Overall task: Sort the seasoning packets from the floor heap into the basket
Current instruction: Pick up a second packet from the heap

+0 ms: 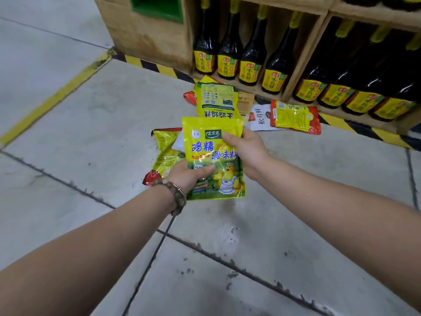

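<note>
I hold a yellow-green chicken seasoning packet point(213, 156) upright above the floor with both hands. My left hand point(189, 176) grips its lower left side, thumb across the front. My right hand point(247, 151) pinches its upper right edge. Behind it on the floor lies the heap: a yellow packet face down point(216, 100), a yellow and red packet point(164, 153) at the left, another yellow and red packet point(295, 118) at the right, and a white packet point(259, 119) between them. No basket is in view.
A wooden shelf unit point(148, 35) stands at the back, its bottom row filled with dark sauce bottles point(250, 53). Black and yellow hazard tape point(364, 131) runs along its base. A yellow floor line point(52, 101) crosses the grey concrete at the left.
</note>
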A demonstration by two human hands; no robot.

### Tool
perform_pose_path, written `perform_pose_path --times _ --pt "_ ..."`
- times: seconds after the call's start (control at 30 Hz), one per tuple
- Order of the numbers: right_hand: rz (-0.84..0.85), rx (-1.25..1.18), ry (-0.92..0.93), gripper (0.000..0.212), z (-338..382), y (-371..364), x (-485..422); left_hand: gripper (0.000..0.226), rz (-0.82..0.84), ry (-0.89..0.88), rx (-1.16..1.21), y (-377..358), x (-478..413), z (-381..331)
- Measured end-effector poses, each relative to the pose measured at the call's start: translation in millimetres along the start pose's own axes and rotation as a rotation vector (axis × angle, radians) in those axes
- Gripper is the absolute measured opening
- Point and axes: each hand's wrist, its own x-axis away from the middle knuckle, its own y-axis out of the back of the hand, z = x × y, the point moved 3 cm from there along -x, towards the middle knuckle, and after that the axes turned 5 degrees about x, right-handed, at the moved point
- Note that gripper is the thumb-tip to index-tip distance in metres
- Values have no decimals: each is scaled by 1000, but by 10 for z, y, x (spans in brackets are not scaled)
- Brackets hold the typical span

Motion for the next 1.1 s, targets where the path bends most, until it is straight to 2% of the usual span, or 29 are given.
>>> perform_pose_path --times 0.13,0.2,0.27,0.33,0.43,0.5,0.57,0.67,0.77,0.83,1.0,1.1 --pt "143 21 -58 14 -211 -374 -206 23 -156 71 44 330 7 223" --pt "212 196 16 15 -249 -556 -387 21 -241 106 121 478 13 352" --pt "242 384 110 33 -243 -711 -618 9 -339 110 185 638 18 433" --pt "273 686 250 45 -249 -873 -869 7 -432 113 230 809 1 495" --pt "421 1321 407 68 -491 -1138 -1073 7 -527 104 280 1022 -5 559" --pt "475 1553 458 84 -642 -1265 -1079 7 -556 111 306 1117 -1 608" --pt "432 1675 533 95 -643 -1327 -1114 8 -572 135 329 1196 -11 696" --pt "419 1699 606 88 -533 -1351 -1225 11 -591 176 351 1254 -25 814" --pt "478 1592 526 78 -449 -1348 -1341 9 -606 197 378 1252 -45 876" --pt "444 1519 478 77 -396 -1352 -1403 9 -614 207 392 1234 -44 901" --pt "389 1613 403 76 -374 -1330 -1442 8 -637 229 403 1197 7 1020" --pt "360 1554 337 74 -412 -1251 -1421 9 -640 229 381 1195 37 1048"
